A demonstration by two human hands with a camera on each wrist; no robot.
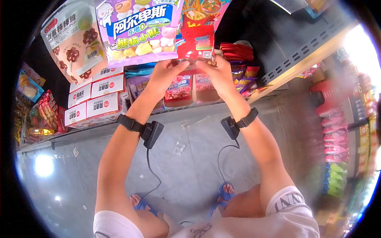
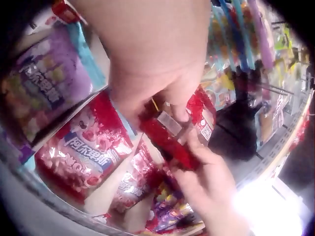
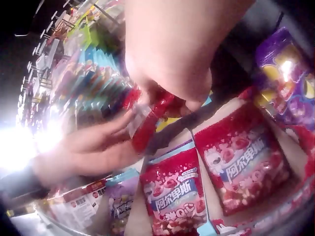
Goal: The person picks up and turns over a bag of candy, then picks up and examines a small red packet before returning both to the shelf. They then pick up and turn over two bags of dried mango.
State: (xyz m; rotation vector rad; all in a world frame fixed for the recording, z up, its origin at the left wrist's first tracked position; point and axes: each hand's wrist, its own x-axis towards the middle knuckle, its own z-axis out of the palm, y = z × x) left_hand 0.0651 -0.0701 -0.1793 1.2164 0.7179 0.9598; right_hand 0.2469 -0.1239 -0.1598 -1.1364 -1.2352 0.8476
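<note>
A small red packet with a QR code is held by both hands above the shelf's front row. My left hand pinches its lower left edge, thumb toward the middle. At the lower right edge, my right hand pinches it too, the thumbs close together. In the left wrist view, a clear plastic tab shows on the red packet between the hands. The right wrist view has the packet's red film bunched between the fingers. Fingers behind the packet are hidden.
Purple gummy bags and a lollipop pouch hang at the upper left. Pink-red candy bags stand in the shelf's front row. White boxes are stacked to the left, red packets lie right. A wooden edge borders the right side.
</note>
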